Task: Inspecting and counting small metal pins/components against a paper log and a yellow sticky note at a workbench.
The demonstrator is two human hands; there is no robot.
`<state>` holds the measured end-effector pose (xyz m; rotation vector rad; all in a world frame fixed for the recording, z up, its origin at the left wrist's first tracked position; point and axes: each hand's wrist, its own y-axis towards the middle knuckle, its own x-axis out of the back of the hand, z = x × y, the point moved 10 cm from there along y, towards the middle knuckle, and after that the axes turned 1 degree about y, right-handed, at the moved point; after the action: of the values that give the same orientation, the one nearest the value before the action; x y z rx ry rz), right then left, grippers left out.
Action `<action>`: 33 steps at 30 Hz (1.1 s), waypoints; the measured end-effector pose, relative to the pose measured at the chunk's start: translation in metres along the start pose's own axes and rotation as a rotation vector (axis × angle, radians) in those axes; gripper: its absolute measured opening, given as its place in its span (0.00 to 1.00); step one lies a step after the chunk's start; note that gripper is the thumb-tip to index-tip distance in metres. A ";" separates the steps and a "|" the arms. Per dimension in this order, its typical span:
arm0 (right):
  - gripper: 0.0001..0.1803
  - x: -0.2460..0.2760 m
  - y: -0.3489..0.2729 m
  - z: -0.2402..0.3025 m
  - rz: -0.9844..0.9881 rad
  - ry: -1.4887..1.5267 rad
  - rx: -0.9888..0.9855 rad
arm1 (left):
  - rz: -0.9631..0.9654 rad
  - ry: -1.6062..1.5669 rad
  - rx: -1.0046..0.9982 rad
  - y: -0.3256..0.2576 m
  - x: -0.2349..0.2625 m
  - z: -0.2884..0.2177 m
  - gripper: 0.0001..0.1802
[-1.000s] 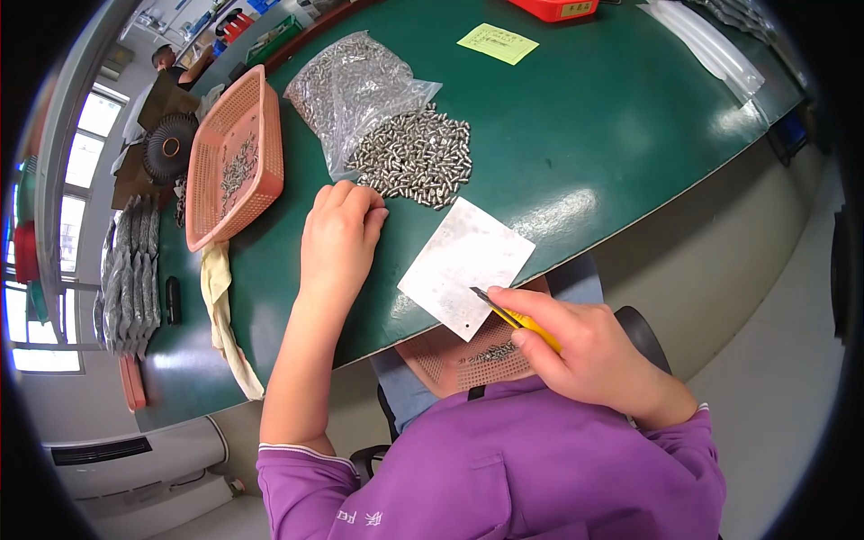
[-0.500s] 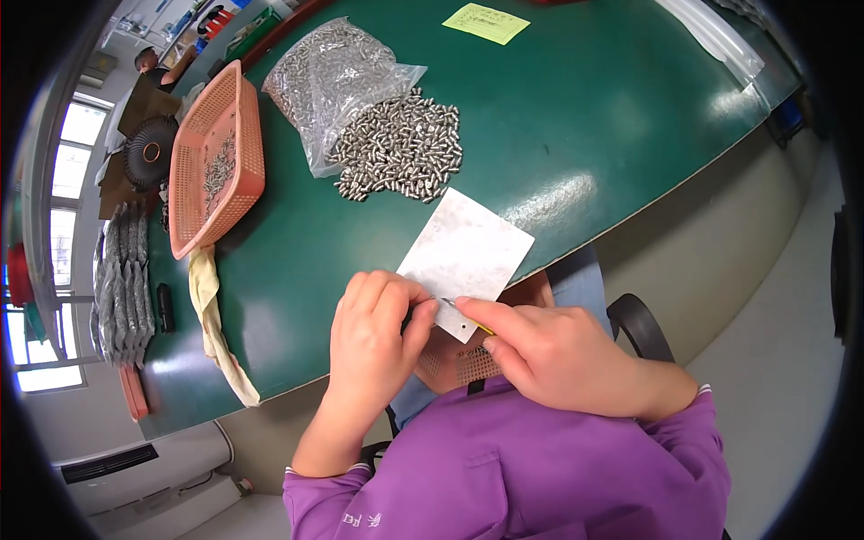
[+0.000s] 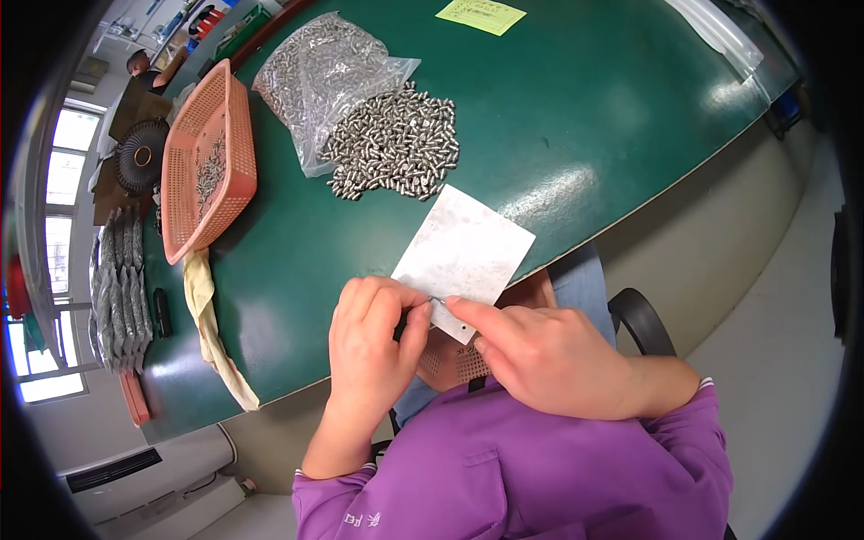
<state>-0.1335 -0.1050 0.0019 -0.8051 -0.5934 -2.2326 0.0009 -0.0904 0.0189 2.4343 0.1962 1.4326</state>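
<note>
Left hand [image 3: 373,337]: thumb and forefinger drawn close; cannot tell what they grasp. Right hand [image 3: 544,360] grips thin dark metal blade [image 3: 437,301] above white rectangular sheet [image 3: 472,247]. Blade, if slipping, could nick nearby left fingertips.

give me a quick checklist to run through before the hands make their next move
1. White plate fully on the table: not ok, its near corner juts past the edge.
2. Left hand and right hand well apart: not ok, fingertips are close together over the plate.
3. Knife clear of left fingertips: cannot tell, mostly hidden by the right hand.
4. Metal parts nearby: ok, heaped just beyond the plate at the bag's mouth.
5. Pink basket out of the way: ok, off to the left.
</note>
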 end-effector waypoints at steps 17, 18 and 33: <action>0.24 0.004 0.005 -0.001 0.028 0.028 -0.026 | 0.089 -0.089 -0.001 -0.001 -0.001 -0.005 0.07; 0.24 0.008 0.003 -0.007 -0.023 0.125 -0.049 | 0.150 -0.152 -0.024 -0.006 -0.002 -0.012 0.07; 0.24 0.035 -0.015 -0.016 -0.184 0.202 0.014 | -0.086 0.302 0.102 0.070 0.017 0.077 0.05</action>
<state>-0.1709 -0.1199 0.0120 -0.5268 -0.6042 -2.4377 0.0733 -0.1669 0.0212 2.2428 0.4458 1.7836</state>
